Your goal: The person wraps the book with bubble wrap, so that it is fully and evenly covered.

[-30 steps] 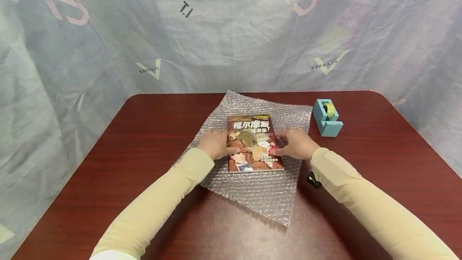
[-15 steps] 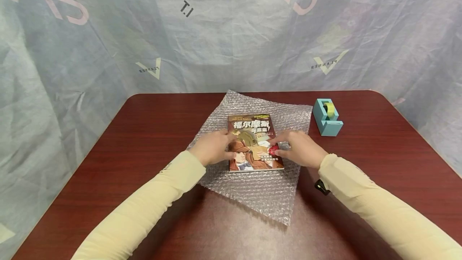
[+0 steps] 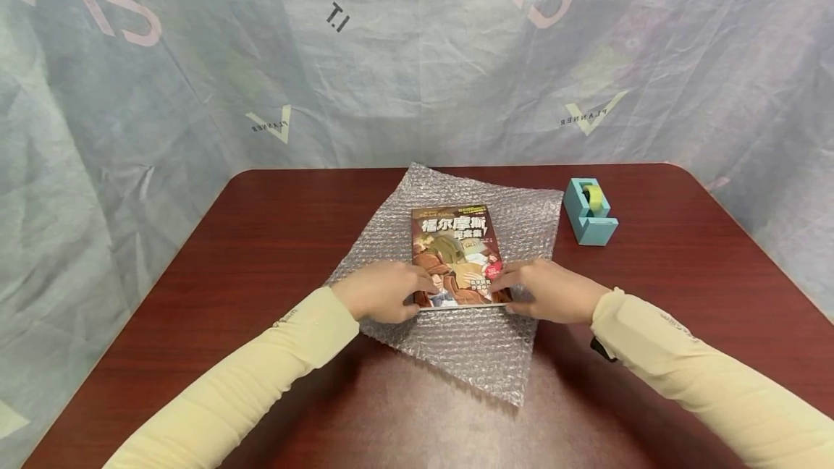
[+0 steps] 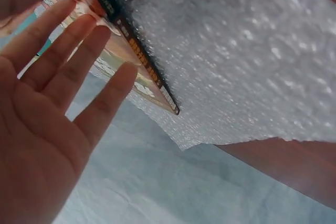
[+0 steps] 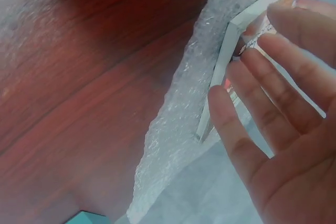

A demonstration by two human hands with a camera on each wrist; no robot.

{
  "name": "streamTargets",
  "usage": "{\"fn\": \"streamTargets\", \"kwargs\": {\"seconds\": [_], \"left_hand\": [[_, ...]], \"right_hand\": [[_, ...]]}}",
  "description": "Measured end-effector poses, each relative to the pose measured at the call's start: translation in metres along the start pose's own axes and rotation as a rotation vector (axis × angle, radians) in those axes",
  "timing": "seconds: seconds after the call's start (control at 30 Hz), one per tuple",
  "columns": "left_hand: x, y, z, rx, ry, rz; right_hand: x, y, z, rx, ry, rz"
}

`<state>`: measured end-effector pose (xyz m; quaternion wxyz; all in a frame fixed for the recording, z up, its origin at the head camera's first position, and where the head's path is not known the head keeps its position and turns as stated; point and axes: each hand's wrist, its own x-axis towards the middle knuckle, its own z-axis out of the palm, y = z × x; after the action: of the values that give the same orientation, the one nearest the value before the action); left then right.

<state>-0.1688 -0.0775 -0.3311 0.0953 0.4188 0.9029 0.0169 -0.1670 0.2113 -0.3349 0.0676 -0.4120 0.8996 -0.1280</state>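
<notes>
Placing looked done: book (image 3: 456, 255) lay face up on bubble wrap (image 3: 456, 346), atop tabletop (image 3: 293, 208). Left hand (image 3: 383, 292) and right hand (image 3: 552, 291) flanked book's near corners, fingers loosely extended, grasping nothing. Wrap lay unfolded, so most work seemingly remained; tape dispenser (image 3: 594, 231) stood beside, untouched.

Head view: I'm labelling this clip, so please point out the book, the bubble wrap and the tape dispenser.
Book (image 3: 459, 259), head view, middle of its cover.
Bubble wrap (image 3: 462, 340), head view, bare part below the book.
Tape dispenser (image 3: 593, 231), head view, teal front block.
</notes>
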Motion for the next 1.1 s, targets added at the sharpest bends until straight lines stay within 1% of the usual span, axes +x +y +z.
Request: {"fn": "streamTargets", "kwargs": {"seconds": [0.1, 0.17, 0.33, 0.5, 0.7, 0.8, 1.0, 1.1], "left_hand": [[-0.002, -0.001, 0.001, -0.010, -0.042, -0.016], [-0.003, -0.003, 0.001, -0.020, -0.057, -0.020], [-0.006, -0.005, 0.002, -0.045, -0.093, -0.024], [-0.008, -0.006, 0.002, -0.111, -0.146, -0.058], [-0.009, -0.004, 0.004, -0.169, -0.149, -0.071], [-0.008, -0.003, 0.005, -0.155, -0.146, -0.076], [-0.007, 0.002, 0.006, -0.047, -0.142, -0.082], [-0.008, 0.004, 0.006, -0.033, -0.153, -0.095]], "right_hand": [[-0.001, 0.000, 0.000, -0.022, -0.032, -0.005], [-0.001, -0.001, -0.001, -0.028, -0.047, -0.010], [-0.003, -0.002, -0.004, -0.022, -0.108, 0.030], [-0.004, -0.002, -0.005, -0.018, -0.158, 0.049], [-0.007, 0.000, -0.002, 0.031, -0.185, 0.079], [-0.008, 0.001, -0.001, 0.032, -0.169, 0.063], [-0.010, 0.006, 0.001, 0.008, -0.128, 0.012], [-0.011, 0.009, 0.001, 0.027, -0.126, 0.007]]}}
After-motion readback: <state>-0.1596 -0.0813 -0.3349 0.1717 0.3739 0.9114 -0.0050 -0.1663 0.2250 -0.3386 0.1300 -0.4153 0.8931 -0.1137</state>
